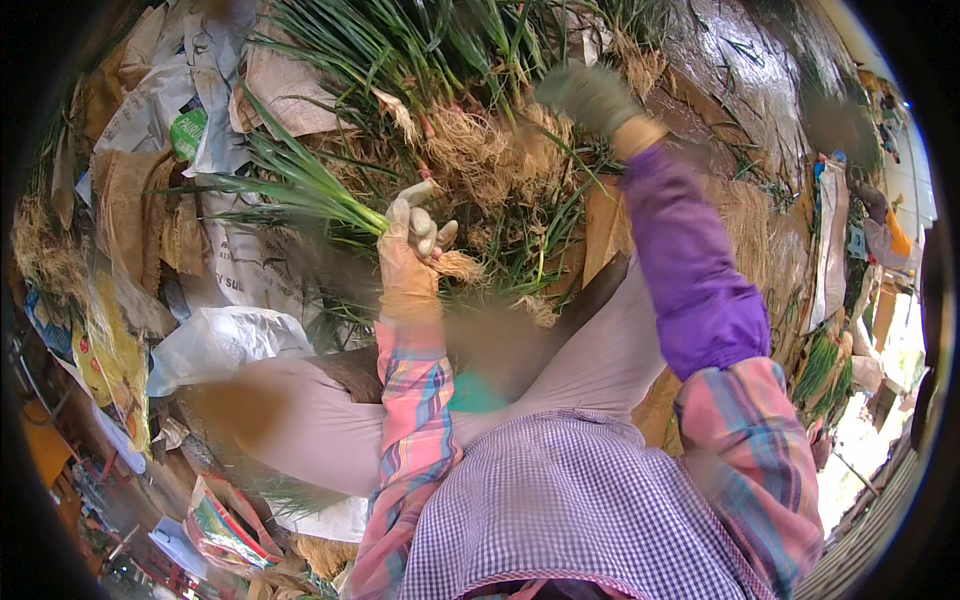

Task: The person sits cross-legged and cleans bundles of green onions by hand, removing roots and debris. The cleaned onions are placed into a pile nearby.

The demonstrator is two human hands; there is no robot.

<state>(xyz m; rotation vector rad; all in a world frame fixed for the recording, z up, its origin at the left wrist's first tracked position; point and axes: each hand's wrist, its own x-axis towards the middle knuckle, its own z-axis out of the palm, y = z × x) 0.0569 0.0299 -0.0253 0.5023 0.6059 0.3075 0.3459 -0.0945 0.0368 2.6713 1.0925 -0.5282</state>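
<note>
My left hand (418, 232), in a pale glove, is closed around a small bunch of green onions (322, 191). The leaves point to the left and the roots (459, 265) hang out on the right of the fist. My right hand (589, 97), in a dark greenish glove under a purple sleeve, is motion-blurred at the right end of a large heap of green onions (450, 60); its fingers cannot be made out. Tangled roots (480, 150) of the heap face me. Loose green leaves (540, 244) lie below them.
Burlap sacking (135, 217) and printed white sacks (259, 255) lie at the left. A crumpled clear plastic bag (225, 341) is near my leg. Cardboard (739, 232) and a wet, shiny surface (735, 82) are at the right. Another person (889, 232) is at the far right edge.
</note>
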